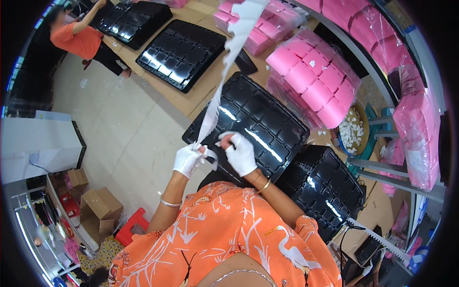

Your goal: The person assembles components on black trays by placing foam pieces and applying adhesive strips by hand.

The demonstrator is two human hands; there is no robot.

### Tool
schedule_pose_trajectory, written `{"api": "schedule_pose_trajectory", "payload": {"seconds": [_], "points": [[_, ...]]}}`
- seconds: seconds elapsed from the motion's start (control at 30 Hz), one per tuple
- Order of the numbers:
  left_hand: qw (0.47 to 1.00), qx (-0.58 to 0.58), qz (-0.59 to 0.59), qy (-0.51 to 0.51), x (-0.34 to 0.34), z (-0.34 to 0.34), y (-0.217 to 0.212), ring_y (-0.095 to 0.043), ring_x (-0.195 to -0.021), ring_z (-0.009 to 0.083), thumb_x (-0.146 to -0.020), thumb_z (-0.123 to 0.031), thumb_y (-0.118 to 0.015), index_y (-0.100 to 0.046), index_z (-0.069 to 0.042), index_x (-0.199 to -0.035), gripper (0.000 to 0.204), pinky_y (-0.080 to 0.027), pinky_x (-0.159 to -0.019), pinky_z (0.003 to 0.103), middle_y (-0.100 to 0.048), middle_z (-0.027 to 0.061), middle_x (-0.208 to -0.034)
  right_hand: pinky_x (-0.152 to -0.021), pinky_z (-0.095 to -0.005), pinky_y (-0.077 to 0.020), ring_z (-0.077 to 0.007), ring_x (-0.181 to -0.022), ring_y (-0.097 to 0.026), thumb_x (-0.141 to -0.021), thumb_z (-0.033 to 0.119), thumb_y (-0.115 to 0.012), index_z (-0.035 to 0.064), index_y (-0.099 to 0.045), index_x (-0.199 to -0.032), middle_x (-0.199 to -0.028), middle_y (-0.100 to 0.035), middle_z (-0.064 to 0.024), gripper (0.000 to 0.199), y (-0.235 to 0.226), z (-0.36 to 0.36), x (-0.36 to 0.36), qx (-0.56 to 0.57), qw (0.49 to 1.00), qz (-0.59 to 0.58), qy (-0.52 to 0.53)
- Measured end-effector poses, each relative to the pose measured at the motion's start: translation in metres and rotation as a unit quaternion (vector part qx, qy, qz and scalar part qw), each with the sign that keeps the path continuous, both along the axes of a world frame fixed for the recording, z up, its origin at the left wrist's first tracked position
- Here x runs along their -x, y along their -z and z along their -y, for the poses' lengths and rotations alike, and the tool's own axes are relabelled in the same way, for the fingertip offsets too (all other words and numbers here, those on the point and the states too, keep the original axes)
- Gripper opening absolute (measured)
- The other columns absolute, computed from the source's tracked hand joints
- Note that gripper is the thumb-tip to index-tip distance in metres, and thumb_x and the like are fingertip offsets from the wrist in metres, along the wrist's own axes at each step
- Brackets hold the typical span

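My left hand (pixel 188 159), in a white glove, pinches the lower end of a long white strip (pixel 224 62) with a jagged edge that runs up and away over the bench. Close beside it, my right hand (pixel 240 152), also gloved, has its fingers closed on a small white piece at the strip's end. Both hands hover above the near edge of a black compartment tray (pixel 260 122) lying on the wooden bench.
More black trays (pixel 184 50) lie along the bench, and another stack (pixel 325 186) sits at my right. Pink foam blocks in clear bags (pixel 313 81) pile up on the right. A bowl of white scraps (pixel 353 131) stands nearby. A person in an orange top (pixel 79 38) works far left.
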State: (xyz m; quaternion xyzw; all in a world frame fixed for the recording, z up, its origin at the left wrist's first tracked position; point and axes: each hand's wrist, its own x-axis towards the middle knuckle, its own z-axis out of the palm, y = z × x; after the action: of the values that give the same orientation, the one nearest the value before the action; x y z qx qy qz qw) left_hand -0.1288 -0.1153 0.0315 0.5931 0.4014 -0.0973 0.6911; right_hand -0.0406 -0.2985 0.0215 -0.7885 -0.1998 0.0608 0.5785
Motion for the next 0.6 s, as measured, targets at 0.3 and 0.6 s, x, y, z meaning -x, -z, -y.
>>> {"api": "schedule_pose_trajectory", "payload": {"seconds": [0.3, 0.6], "points": [[0.983, -0.183, -0.01, -0.006, 0.046, -0.11, 0.076, -0.055, -0.06, 0.0108, -0.08, -0.022, -0.08, -0.075, -0.001, -0.093, 0.025, -0.043, -0.055, 0.028, -0.066, 0.0016, -0.07, -0.074, -0.0388, -0.0514, -0.0312, -0.083, -0.067, -0.081, 0.01, -0.069, 0.0055, -0.068, -0.083, -0.084, -0.066, -0.0154, 0.005, -0.018, 0.058, -0.164, 0.282, 0.958, 0.008, 0.045], [0.954, -0.231, -0.068, 0.176, 0.003, -0.071, 0.016, -0.055, -0.063, 0.0102, -0.078, -0.022, -0.08, -0.076, -0.002, -0.088, 0.023, -0.044, -0.057, 0.029, -0.065, 0.0016, -0.066, -0.075, -0.0455, -0.0531, -0.0355, -0.087, -0.067, -0.083, 0.02, -0.066, 0.0098, -0.069, -0.079, -0.09, -0.069, -0.0142, 0.011, 0.016, 0.048, -0.19, 0.359, 0.93, 0.069, 0.04]]}}
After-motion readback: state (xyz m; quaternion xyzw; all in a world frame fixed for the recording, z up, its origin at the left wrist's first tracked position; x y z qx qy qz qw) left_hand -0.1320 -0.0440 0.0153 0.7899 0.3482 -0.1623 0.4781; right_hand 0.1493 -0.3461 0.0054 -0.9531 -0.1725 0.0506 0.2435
